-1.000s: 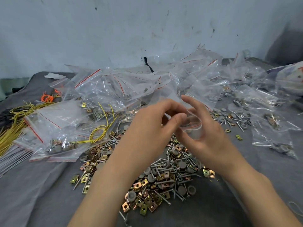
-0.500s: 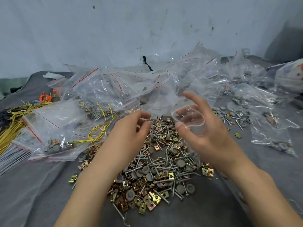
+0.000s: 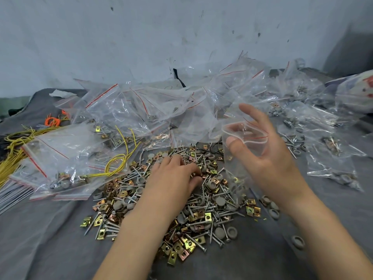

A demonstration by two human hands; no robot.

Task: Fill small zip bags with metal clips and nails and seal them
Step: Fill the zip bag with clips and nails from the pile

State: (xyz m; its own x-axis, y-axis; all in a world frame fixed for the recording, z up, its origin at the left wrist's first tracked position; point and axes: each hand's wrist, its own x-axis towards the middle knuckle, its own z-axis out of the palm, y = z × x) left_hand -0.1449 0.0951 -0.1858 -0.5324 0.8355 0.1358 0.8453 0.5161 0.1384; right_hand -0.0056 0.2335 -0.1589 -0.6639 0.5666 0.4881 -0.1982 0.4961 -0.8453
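A loose heap of gold metal clips, silver nails and grey caps lies on the grey cloth in front of me. My left hand is down on the heap, fingers curled into the pieces at its far side; what they pinch is hidden. My right hand is raised above the heap's right side and holds a small clear zip bag with a red line, its mouth spread open between thumb and fingers. The bag hangs down over the heap.
Many clear zip bags are piled behind the heap, some holding parts. Filled bags lie at left with yellow wire. More bags with parts spread at right. A pale wall stands behind.
My left hand left the bag's mouth and dropped onto the heap of parts. My right hand kept the bag and now holds its mouth wide open.
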